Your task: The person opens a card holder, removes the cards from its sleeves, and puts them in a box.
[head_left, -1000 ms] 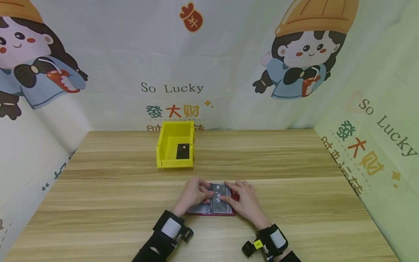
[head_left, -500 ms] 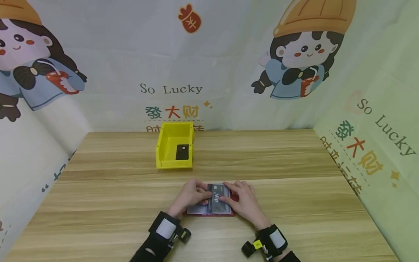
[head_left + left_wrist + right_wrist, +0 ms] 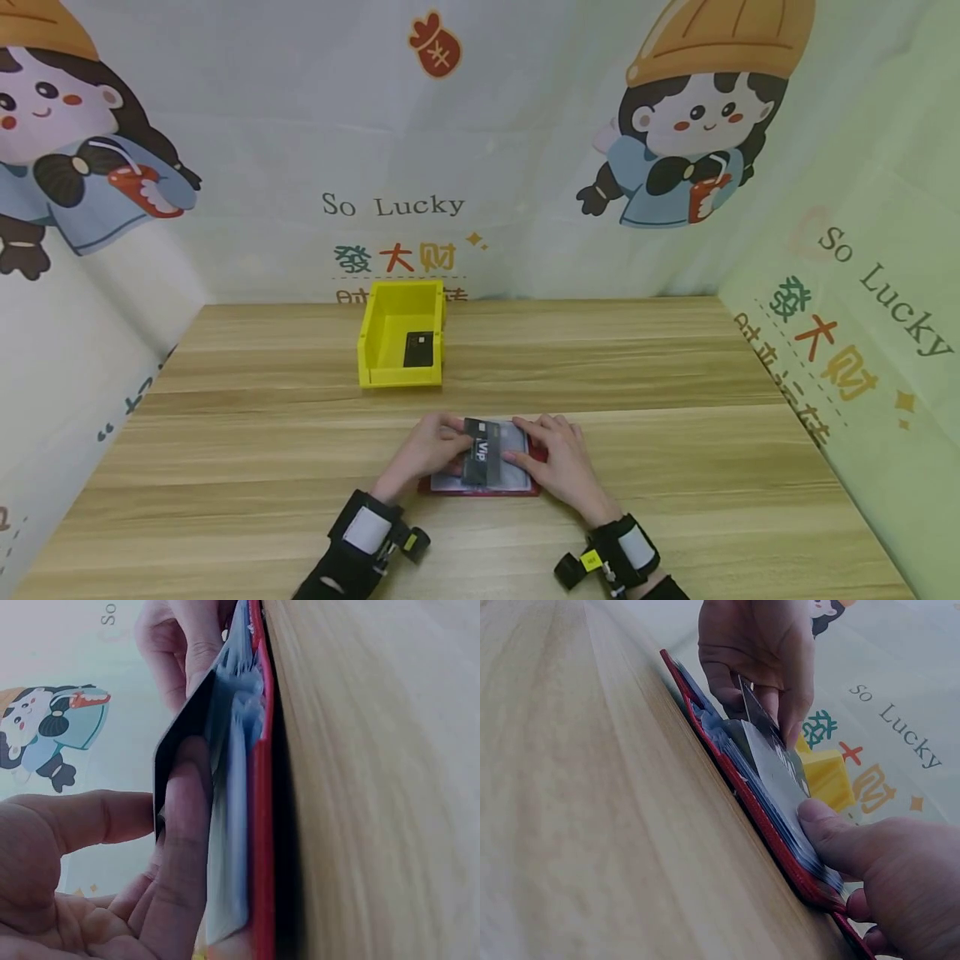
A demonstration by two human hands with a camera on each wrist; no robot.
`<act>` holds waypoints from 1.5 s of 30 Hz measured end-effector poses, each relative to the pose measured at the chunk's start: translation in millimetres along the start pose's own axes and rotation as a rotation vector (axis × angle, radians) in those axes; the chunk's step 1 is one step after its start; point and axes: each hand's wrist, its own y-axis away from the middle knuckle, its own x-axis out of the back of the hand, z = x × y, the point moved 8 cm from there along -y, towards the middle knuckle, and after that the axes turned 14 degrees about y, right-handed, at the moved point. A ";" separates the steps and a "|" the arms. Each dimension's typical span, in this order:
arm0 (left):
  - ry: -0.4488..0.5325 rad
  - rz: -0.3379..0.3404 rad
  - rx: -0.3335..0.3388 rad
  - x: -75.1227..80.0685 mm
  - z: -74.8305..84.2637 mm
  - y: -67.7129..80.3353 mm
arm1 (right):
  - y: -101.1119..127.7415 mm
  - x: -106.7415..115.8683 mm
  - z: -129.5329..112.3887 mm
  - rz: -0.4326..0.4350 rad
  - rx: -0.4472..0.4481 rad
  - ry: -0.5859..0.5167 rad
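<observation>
Over the wallet (image 3: 516, 477), the left hand (image 3: 427, 446) pinches a card (image 3: 482, 454).

The right hand (image 3: 904, 874) grips the edge of a red-covered holder (image 3: 765, 819) with clear plastic sleeves (image 3: 775, 781); beyond its fingers, the left hand (image 3: 765, 652) pinches a thin dark rectangular card (image 3: 768, 724).

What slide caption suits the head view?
Left hand pinches a VIP card over an open red card holder.

In the head view the left hand (image 3: 423, 454) hides part of the card holder (image 3: 517, 477), marks on the black card (image 3: 418, 350) are illegibly small, and a cartoon figure (image 3: 75, 154) is cropped at left.
</observation>
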 end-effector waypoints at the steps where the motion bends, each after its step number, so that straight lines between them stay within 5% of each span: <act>1: 0.002 0.004 0.002 2.0 -0.2 0.3 | 0.0 -0.2 0.2 -0.004 -0.003 -0.003; 24: 0.073 0.178 -0.158 70.2 18.4 -9.6 | 1.3 -0.6 1.0 -0.012 -0.016 -0.021; 37: 0.119 0.192 -0.254 91.2 37.0 -14.2 | 1.1 -0.7 0.3 -0.037 -0.025 -0.028; 45: 0.024 0.233 -0.253 100.9 50.4 -20.1 | 0.5 0.8 -0.2 -0.037 -0.028 -0.035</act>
